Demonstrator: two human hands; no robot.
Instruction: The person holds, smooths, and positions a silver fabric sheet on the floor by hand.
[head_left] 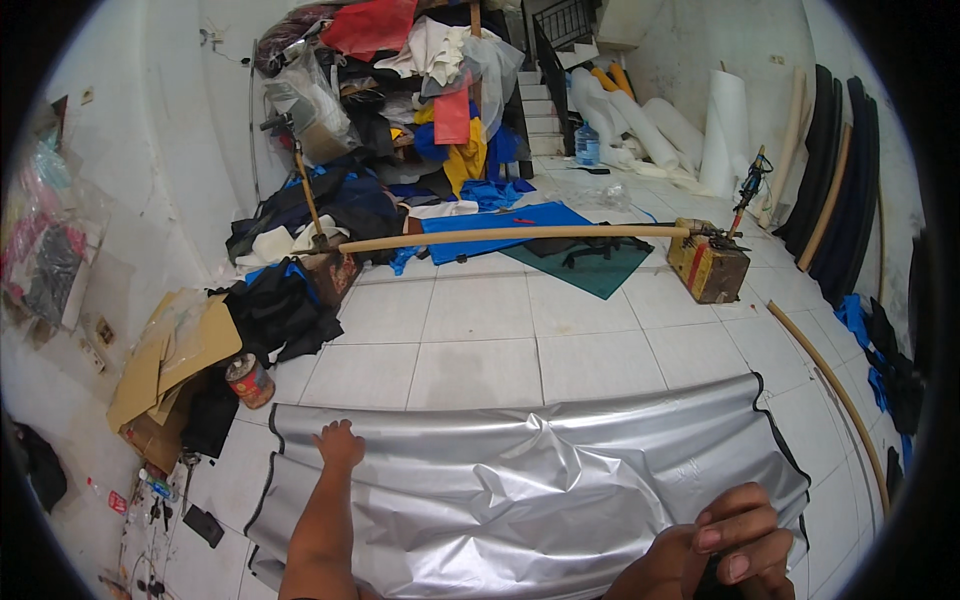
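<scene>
A wide silver sheet (pixel 430 500) with dark edging lies creased on the tiled floor in front of me. My left hand (pixel 340 443) rests flat on its far left part, fingers spread, holding nothing. Raised close to the camera at the lower right is my right hand (pixel 742 535), in front of the sheet's right part. Its fingers are bent inward, and whatever may be inside them is hidden. Folds and bright wrinkles run across the middle of the sheet between my hands.
Beyond the sheet, a long pole (pixel 510 236) spans to a yellow-brown box (pixel 708 272). Left stand a rusty can (pixel 249 380) and cardboard (pixel 175 355). A curved tube (pixel 835 390) lies right. Behind are a fabric heap (pixel 400 110), white rolls (pixel 727 130) and a water bottle (pixel 587 145).
</scene>
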